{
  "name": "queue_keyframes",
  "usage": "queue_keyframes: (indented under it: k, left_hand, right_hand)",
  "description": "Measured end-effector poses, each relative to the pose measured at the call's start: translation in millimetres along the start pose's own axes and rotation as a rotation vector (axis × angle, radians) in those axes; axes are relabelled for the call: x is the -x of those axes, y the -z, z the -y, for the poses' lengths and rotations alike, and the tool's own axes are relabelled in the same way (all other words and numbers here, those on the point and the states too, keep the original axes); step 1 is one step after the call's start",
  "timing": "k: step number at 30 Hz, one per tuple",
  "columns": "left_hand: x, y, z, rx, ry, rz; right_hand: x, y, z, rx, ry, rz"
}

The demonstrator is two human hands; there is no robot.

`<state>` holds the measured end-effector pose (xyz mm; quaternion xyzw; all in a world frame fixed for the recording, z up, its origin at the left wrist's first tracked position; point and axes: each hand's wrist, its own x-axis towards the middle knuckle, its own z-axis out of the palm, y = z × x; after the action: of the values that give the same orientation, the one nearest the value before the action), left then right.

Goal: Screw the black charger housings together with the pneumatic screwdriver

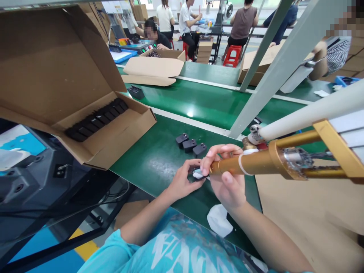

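My left hand is closed on a small black piece with a pale, whitish part showing on it; the fingers cover most of it. Just to its right, my right hand has its fingers bent at the tip of a gold-coloured tube, which crosses in front of the palm. Its fingertips are close to the black piece; whether they grip it or the tube is hidden. Beyond my hands, three black plug adapters with metal pins lie in a row. A crumpled white cloth or paper lies below my right wrist.
An open cardboard box at left holds a row of black adapters. Slanting grey posts and a white pipe crowd the right. Across the green belt sit other people and another carton. Brown cardboard covers the right side.
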<state>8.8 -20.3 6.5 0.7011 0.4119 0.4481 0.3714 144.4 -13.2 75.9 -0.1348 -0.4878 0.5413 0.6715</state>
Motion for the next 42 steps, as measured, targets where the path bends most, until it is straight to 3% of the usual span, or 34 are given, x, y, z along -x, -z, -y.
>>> queue_keyframes:
  k: [7, 12, 14, 16, 19, 22, 27, 31, 42]
  left_hand:
    - [7.7, 12.0, 9.0, -0.092, 0.117, 0.08]
    - [5.7, 60.1, 27.8, -0.24, 0.198, 0.217]
    - [1.9, 81.6, 38.4, -0.187, 0.176, 0.35]
    - [1.0, 95.5, 47.2, -0.096, 0.144, 0.403]
    - [11.4, 96.2, 52.1, -0.074, 0.124, 0.196]
    - [33.1, 79.0, 48.3, -0.29, 0.074, -0.044]
    - [55.9, 52.3, 42.7, -0.634, 0.053, -0.246]
    - [57.5, 52.4, 42.5, -0.638, 0.029, -0.289]
    - [61.3, 59.2, 44.4, -0.704, 0.062, -0.247]
  right_hand:
    - [-1.2, 1.4, 1.6, -0.012, 0.01, -0.024]
    - [-3.8, 4.3, 0.5, -0.004, 0.033, -0.051]
    - [-5.0, 5.6, 0.6, 0.002, 0.031, -0.058]
    - [-6.0, 6.6, 1.1, 0.013, 0.03, -0.066]
    - [-6.8, 7.4, 2.2, 0.038, 0.017, -0.089]
    - [-6.6, 8.2, 2.7, 0.053, 0.003, -0.101]
    - [-6.0, 11.6, 2.9, 0.098, -0.011, -0.135]
    - [-7.1, 14.6, 2.7, 0.092, -0.004, -0.172]
    - [-7.4, 16.8, 2.8, 0.095, -0.005, -0.21]
